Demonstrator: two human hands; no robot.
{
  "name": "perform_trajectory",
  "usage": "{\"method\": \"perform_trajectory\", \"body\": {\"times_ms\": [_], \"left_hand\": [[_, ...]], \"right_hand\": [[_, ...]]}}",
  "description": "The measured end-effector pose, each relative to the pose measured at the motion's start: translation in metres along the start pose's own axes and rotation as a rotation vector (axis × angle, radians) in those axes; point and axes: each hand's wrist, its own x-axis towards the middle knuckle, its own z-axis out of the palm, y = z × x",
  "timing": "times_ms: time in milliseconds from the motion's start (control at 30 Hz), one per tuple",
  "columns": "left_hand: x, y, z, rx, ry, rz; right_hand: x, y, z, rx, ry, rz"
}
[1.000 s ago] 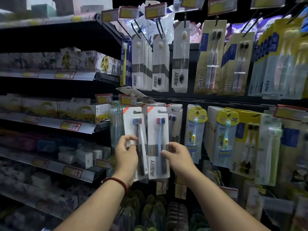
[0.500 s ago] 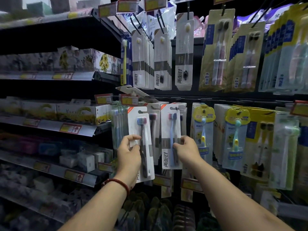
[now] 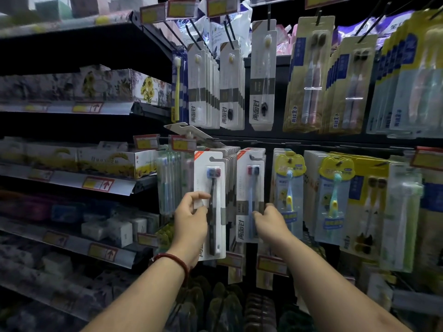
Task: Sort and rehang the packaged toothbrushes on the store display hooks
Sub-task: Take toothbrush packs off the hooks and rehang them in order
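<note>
My left hand (image 3: 191,218) pinches the left edge of a white toothbrush pack (image 3: 212,188) holding a black and a white brush, in front of a row of like packs. My right hand (image 3: 269,220) grips the lower right edge of a second white pack (image 3: 249,188) with a blue brush, which hangs on the neighbouring hook (image 3: 254,157). A loose white card (image 3: 184,130) lies tilted on the hook above the left row.
White single-brush packs (image 3: 203,87) hang above, yellow-backed packs (image 3: 309,77) to their right. Children's yellow packs (image 3: 288,188) hang right of my right hand. Boxed goods fill the shelves (image 3: 72,183) at left. Price tags (image 3: 272,264) stick out below the hooks.
My right hand carried the blue-brush pack right and back onto the neighbouring hook. My left hand kept its pack and shifted slightly up. The camera moved closer.
</note>
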Motion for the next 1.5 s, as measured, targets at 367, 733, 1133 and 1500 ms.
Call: {"method": "perform_trajectory", "body": {"times_ms": [367, 733, 1133, 1500], "left_hand": [[-0.007, 0.003, 0.015, -0.015, -0.041, 0.018], [0.020, -0.004, 0.050, 0.061, -0.101, 0.111], [0.033, -0.017, 0.070, 0.188, -0.098, 0.112], [0.019, -0.008, 0.044, 0.488, -0.252, 0.141]], "right_hand": [[-0.040, -0.016, -0.003, 0.250, -0.123, -0.204], [-0.009, -0.017, -0.009, 0.280, 0.045, -0.276], [0.008, -0.002, -0.009, 0.128, 0.146, -0.297], [-0.004, -0.001, -0.022, -0.095, 0.126, -0.196]]}}
